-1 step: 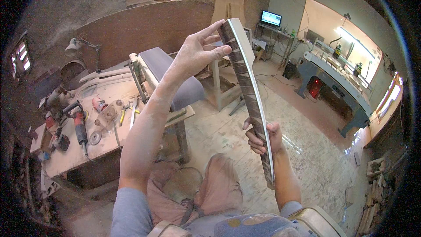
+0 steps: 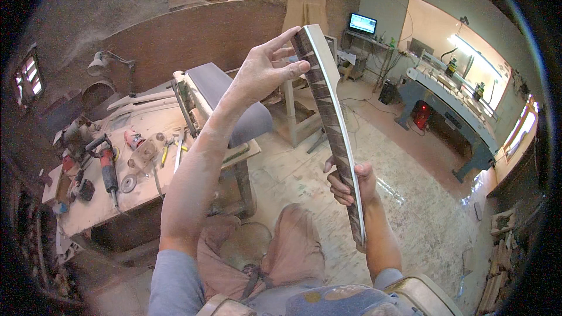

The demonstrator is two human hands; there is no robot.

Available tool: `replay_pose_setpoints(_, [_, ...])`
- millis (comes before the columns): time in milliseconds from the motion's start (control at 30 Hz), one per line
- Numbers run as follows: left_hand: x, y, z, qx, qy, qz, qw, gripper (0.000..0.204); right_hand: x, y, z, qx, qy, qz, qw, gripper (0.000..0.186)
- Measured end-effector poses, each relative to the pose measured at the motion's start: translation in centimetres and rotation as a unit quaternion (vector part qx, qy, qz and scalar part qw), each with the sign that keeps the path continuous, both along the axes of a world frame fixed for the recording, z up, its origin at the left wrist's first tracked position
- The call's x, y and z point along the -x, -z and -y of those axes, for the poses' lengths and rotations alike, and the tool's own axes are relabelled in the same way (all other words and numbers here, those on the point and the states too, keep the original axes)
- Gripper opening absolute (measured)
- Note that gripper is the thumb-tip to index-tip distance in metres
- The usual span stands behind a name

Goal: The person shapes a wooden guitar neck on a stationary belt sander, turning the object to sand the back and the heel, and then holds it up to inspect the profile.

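Note:
A guitar neck point(image 2: 324, 93) is held up before me, slanting from upper left to lower right. Dark wood with paler triangular inlays covers its face; a white strip runs along the edge, and pale wood shows on the side at its thick top end. My left hand point(image 2: 266, 69) holds that top end, with its thumb against the dark face and fingertips at the upper edge. Lower down, my right hand point(image 2: 354, 184) is wrapped round the neck near its narrow end. Part of the right palm is hidden behind the wood.
On the left, a dusty workbench point(image 2: 88, 213) carries an angle grinder point(image 2: 108, 169), pliers point(image 2: 164, 155) and other tools. Beyond my left forearm stands a belt sander point(image 2: 213, 85). A large machine table point(image 2: 456, 114) is at the right, with a monitor point(image 2: 362, 23) at the back.

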State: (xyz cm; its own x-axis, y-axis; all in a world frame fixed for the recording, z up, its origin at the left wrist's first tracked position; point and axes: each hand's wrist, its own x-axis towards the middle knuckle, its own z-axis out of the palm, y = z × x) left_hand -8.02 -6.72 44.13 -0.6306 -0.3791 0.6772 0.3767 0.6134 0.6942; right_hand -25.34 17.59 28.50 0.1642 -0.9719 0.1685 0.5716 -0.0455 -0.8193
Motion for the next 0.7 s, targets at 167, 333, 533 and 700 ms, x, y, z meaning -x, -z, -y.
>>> replay_pose_setpoints(167, [0.7,0.1,-1.8,-0.021,-0.013,0.021,0.999,0.086,-0.3,0.9,-0.2,0.003,0.073,-0.072,0.995,0.066])
replay_pose_setpoints(333, [2.0,1.5,-2.3,-0.033,0.007,0.018,0.999,0.087,0.6,3.3,0.3,0.019,0.149,-0.147,0.978,0.07])
replay_pose_setpoints(533, [3.2,2.3,-3.6,-0.069,0.064,0.013,0.995,0.084,1.2,4.1,-0.2,-0.009,0.235,-0.232,0.944,0.07])
replay_pose_setpoints(700, [3.7,3.0,-4.9,-0.089,0.133,0.029,0.987,0.081,1.4,5.2,-0.1,-0.035,0.325,-0.33,0.886,0.058])
